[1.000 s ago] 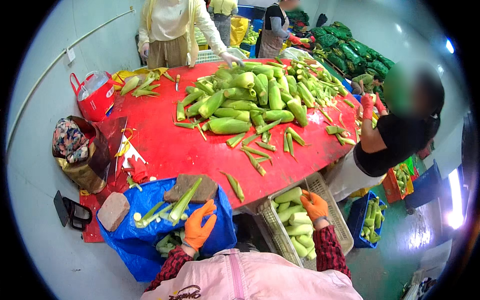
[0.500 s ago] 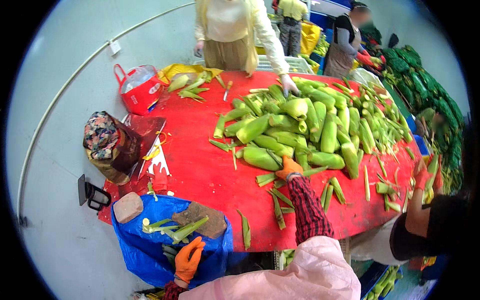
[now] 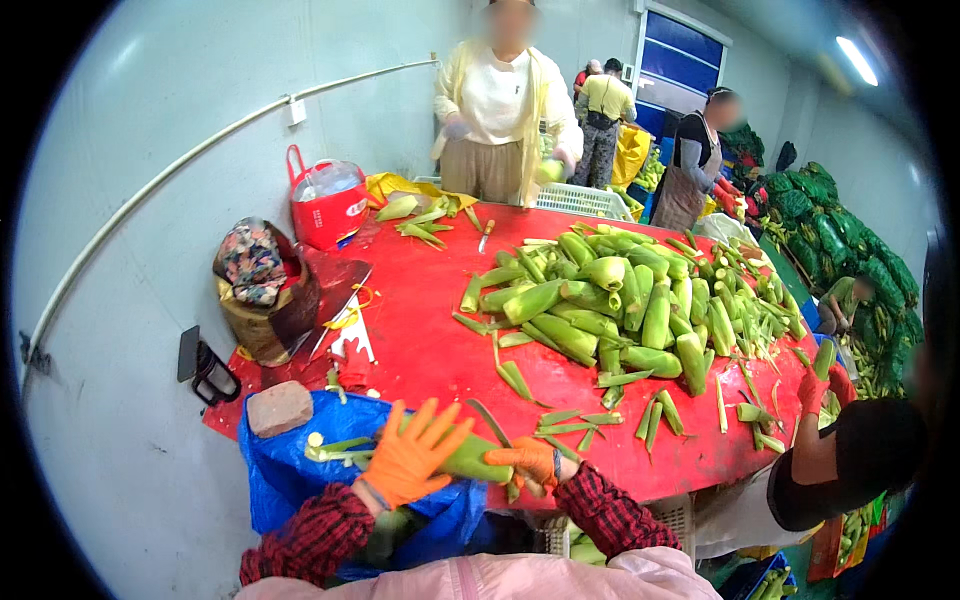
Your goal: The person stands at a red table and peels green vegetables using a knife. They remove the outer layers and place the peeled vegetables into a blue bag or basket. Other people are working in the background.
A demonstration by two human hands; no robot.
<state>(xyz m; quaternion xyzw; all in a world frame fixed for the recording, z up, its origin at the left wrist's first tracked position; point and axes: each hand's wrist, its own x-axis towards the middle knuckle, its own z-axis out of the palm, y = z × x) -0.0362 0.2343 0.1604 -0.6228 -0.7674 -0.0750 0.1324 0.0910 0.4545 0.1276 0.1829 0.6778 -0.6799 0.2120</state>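
Observation:
My right hand (image 3: pixel 525 462), in an orange glove, is closed round one end of a green ear of corn (image 3: pixel 472 459) at the table's near edge. A thin, dark curved strip (image 3: pixel 488 422) rises beside that hand; I cannot tell whether it is a leaf or a blade. My left hand (image 3: pixel 415 455), also gloved in orange, spreads its fingers over the ear's other end. Under it lies a blue plastic sheet (image 3: pixel 275 465) with cut stalk pieces (image 3: pixel 335 450). A large heap of corn in husks (image 3: pixel 610 300) covers the table's middle and right.
The red table (image 3: pixel 420 345) carries a knife (image 3: pixel 486 236), a red bag (image 3: pixel 330 215) and loose husks (image 3: pixel 570 425). A pale brick (image 3: pixel 280 410) weighs on the sheet. Across stands a person (image 3: pixel 505 110) with an ear; at right another person's red gloves (image 3: pixel 812 390) hold corn.
My right hand has come back from the heap with an ear of corn. My left hand has moved up and right to it. The person opposite has drawn back from the heap. My view has tilted up.

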